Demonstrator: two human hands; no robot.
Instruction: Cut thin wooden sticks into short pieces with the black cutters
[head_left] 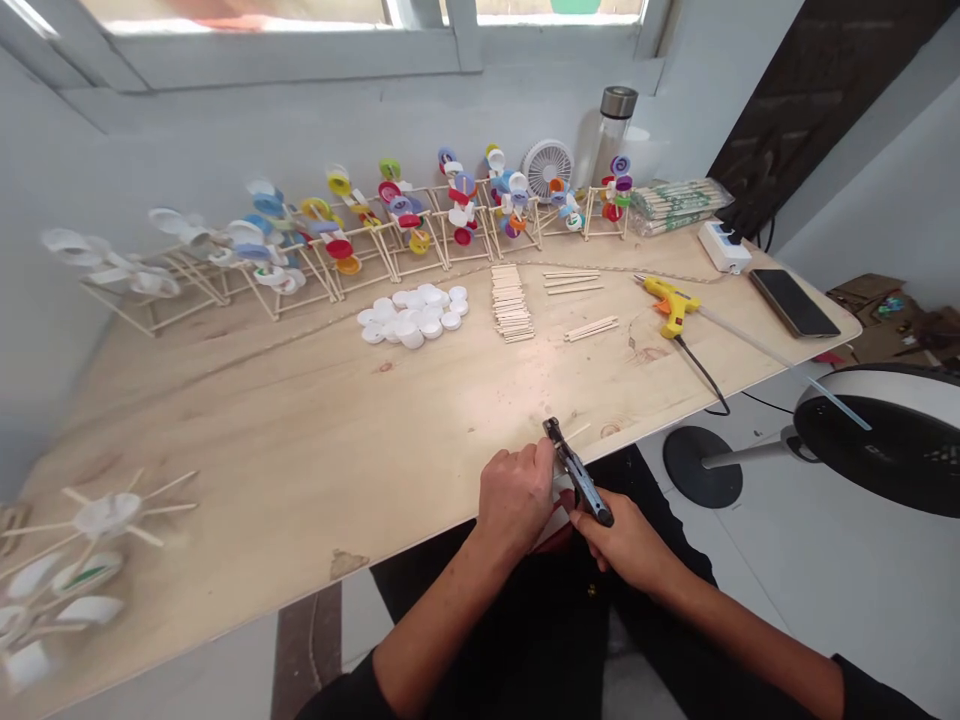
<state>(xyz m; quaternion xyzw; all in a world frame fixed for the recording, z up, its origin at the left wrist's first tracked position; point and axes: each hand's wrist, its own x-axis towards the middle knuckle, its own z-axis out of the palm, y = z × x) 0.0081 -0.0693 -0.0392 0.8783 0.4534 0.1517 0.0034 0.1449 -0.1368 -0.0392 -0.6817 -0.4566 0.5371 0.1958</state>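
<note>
Both hands work at the near edge of the wooden table. My right hand is closed round the handles of dark pliers, whose jaws point up and away onto the tabletop. A thin wooden stick lies at the jaws. My left hand is closed beside the pliers, fingers pinched on something small and pale that I cannot make out.
A pile of white bottle caps, a stack of sticks, a yellow glue gun with cord and a phone lie further back. Stick-and-cap models line the wall. A stick wheel lies left; a fan stands right.
</note>
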